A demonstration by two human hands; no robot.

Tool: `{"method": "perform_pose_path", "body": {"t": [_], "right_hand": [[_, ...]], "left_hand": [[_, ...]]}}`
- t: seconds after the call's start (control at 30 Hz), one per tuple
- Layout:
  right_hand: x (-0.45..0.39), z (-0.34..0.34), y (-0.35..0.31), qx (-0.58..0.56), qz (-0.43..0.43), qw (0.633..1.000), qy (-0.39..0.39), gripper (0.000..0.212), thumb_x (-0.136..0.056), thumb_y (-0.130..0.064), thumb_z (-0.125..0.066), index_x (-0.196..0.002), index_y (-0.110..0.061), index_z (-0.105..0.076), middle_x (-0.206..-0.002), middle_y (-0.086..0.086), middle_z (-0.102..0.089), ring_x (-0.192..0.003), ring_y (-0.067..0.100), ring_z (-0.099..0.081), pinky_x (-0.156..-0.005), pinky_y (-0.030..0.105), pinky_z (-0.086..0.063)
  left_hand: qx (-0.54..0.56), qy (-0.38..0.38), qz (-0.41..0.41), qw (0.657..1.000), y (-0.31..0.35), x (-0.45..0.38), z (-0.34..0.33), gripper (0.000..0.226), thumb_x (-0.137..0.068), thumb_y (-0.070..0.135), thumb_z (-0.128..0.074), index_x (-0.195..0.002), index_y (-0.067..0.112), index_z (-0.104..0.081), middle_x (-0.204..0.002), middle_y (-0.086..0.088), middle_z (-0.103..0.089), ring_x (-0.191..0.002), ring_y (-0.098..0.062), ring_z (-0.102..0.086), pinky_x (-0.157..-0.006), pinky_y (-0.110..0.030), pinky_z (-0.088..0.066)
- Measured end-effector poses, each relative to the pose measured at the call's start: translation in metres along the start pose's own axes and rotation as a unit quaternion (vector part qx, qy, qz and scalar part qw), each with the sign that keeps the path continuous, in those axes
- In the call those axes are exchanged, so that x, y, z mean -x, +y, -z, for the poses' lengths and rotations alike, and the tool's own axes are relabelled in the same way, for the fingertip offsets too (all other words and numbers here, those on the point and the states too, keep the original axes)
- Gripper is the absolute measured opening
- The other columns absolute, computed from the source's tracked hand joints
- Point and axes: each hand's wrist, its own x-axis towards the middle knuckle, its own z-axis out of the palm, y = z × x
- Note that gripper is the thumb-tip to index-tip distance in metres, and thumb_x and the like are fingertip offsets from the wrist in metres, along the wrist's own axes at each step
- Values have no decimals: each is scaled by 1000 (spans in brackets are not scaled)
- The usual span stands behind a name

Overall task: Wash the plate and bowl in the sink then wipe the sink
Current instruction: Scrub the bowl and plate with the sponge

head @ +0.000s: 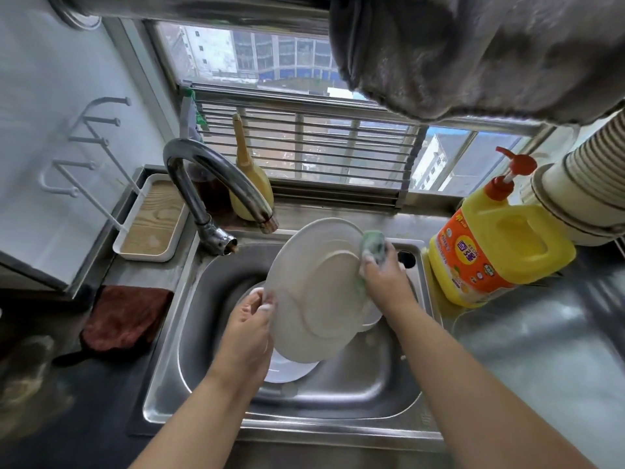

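now two hands, left hand (248, 319) gripping one plate (318, 292), right hand (384, 275) one sponge (373, 243)

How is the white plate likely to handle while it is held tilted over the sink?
The white plate is probably slippery: suds show where the left hand pinches its rim. It looks rigid and likely breakable, perhaps ceramic. The sponge in the right hand presses the far edge, so it may pivot.
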Motion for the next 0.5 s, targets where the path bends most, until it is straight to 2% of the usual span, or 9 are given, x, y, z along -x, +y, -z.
{"method": "perform_pose_path", "body": {"t": [0.07, 0.13, 0.2, 0.23, 0.3, 0.37, 0.47, 0.5], "right_hand": [[10, 2, 14, -131, -46, 990, 1, 52, -93, -40, -47, -141, -39, -25, -134, 11, -48, -116, 31, -51, -102, 52, -40], [21, 4, 19, -254, -77, 964, -6, 51, -88, -40, -55, -134, -44, -32, -128, 9, -52, -110, 30, -56, -98, 54, -45], [25, 7, 18, -297, -65, 953, 2, 49, -84, -39, -58, -128, -42, -39, -123, 8, -56, -105, 28, -60, -94, 52, -48], [24, 10, 14, -309, -42, 950, 11, 47, -83, -37, -58, -127, -38, -42, -120, 8, -58, -102, 27, -61, -91, 48, -51], [23, 21, 6, -291, 15, 957, 8, 47, -81, -37, -57, -127, -35, -47, -118, 8, -60, -103, 28, -62, -86, 43, -52], [22, 36, -3, -240, 80, 967, -28, 48, -80, -38, -55, -127, -40, -46, -121, 3, -57, -107, 25, -59, -88, 41, -53], [23, 48, -23, -62, 178, 978, -85, 47, -87, -37, -55, -129, -47, -38, -129, 6, -47, -103, 25, -55, -78, 36, -54], [23, 50, -30, 15, 199, 976, -87, 48, -90, -36, -55, -132, -47, -35, -132, 10, -44, -103, 26, -52, -76, 32, -50]], "left_hand": [[39, -16, 10, 999, -4, -1, 5, 20, -99, 7, -40, -87, 4, -56, -72, -4, -66, -69, -11, -61, -64, -18, -52], [62, -41, 23, 997, -8, -1, 11, 17, -97, 12, -43, -95, 3, -57, -82, -7, -68, -79, -14, -63, -73, -21, -54], [84, -91, 47, 991, -12, 2, 20, 15, -91, 14, -59, -99, 1, -56, -92, -11, -67, -89, -19, -61, -82, -24, -53], [92, -125, 67, 986, -14, 3, 27, 28, -84, 14, -69, -103, 0, -55, -97, -14, -66, -94, -22, -61, -86, -26, -53], [68, -189, 108, 974, -6, 2, 38, 53, -70, 11, -78, -115, -3, -55, -107, -18, -63, -98, -25, -61, -90, -32, -51], [5, -229, 118, 966, 11, -5, 41, 58, -67, 15, -80, -118, 0, -59, -107, -17, -64, -95, -25, -62, -85, -35, -52], [-118, -245, 86, 958, 41, -20, 21, 20, -88, 20, -63, -100, 4, -65, -89, -9, -66, -79, -17, -63, -70, -25, -53], [-144, -236, 74, 958, 44, -24, 13, 15, -94, 18, -56, -95, 5, -65, -84, -8, -66, -74, -16, -62, -67, -24, -52]]}}
